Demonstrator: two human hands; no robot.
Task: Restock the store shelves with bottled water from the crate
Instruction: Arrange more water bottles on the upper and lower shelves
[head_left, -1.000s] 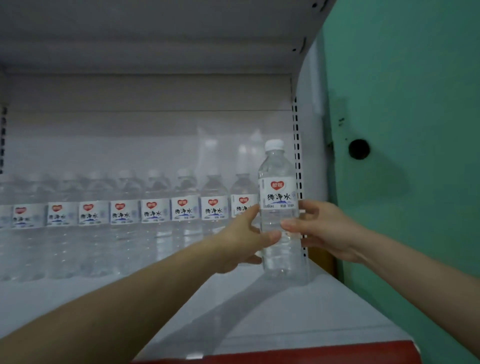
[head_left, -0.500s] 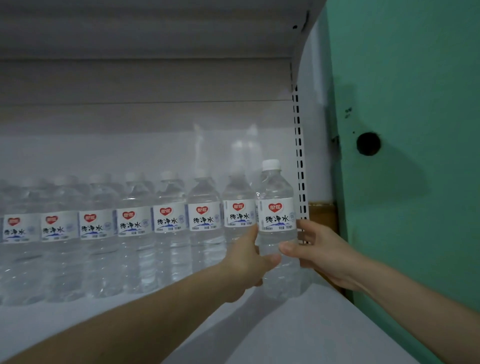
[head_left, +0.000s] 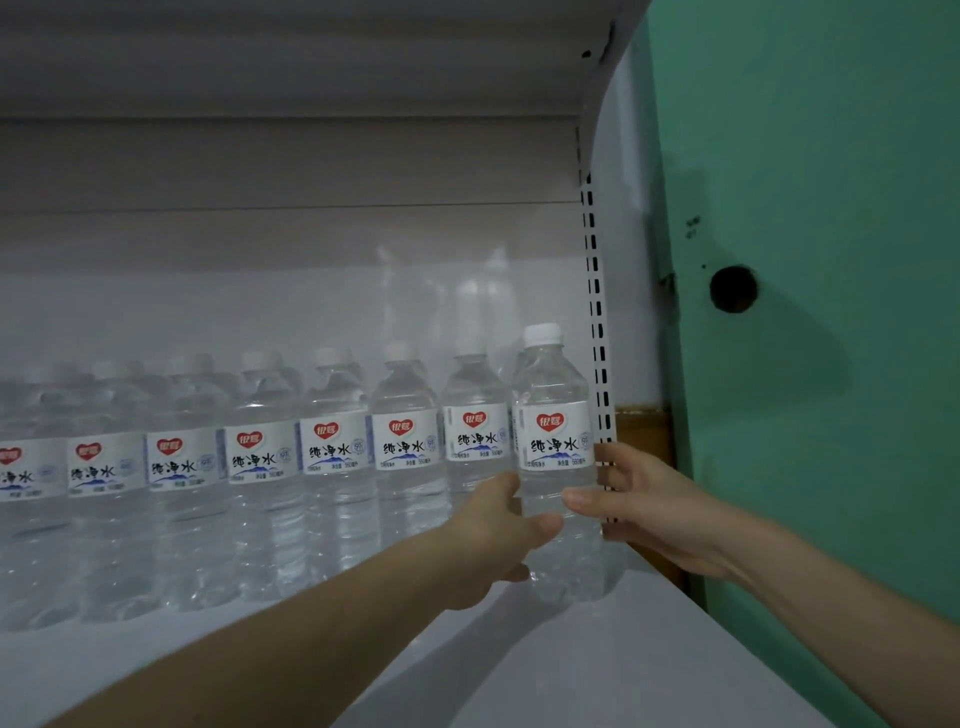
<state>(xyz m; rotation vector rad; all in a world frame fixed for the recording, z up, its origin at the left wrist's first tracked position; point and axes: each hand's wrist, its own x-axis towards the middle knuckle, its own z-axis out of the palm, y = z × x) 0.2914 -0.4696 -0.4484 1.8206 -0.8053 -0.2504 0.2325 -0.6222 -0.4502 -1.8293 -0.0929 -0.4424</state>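
**Head view: end bottle held at the slotted upright**

The clear plastic water bottle with a white screw cap and a white, red-heart label (head_left: 553, 452) stands upright just left of the white slotted steel upright (head_left: 597, 312). Its base is at the white shelf deck (head_left: 571, 670); contact cannot be confirmed. Its contents are clear, and the fill level cannot be read.

The left hand (head_left: 493, 535) wraps the lower body from the side away from the upright, with the thumb across the front. The right hand (head_left: 649, 504) grips the side nearest the upright, thumb pressed to the front.

A row of identical capped bottles (head_left: 332, 457) runs leftward from the upright, touching the held bottle. A green wall (head_left: 831, 415) lies right of the upright.
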